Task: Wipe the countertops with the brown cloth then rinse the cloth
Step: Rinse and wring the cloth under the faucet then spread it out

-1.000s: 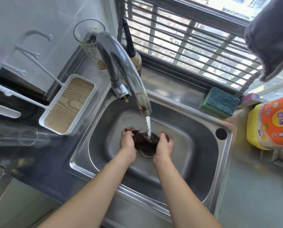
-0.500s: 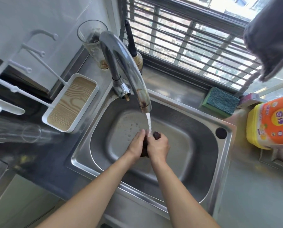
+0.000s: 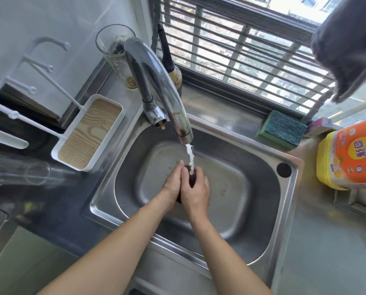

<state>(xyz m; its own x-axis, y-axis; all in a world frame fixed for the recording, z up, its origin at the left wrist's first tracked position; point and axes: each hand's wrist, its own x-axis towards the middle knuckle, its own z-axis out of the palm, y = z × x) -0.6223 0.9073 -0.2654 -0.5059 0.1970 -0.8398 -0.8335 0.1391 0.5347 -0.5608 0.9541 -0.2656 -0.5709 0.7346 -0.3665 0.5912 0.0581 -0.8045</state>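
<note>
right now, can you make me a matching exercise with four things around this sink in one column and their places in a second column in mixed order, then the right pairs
Things:
1. cloth
2. sponge
3. glass
4. detergent bottle

Places:
A. on the counter to the right of the sink
B. on the ledge behind the sink, under the window
C. between both hands, under the running water
D. in the back corner, behind the tap

Pairs: 1-C, 2-B, 3-D, 4-A
</note>
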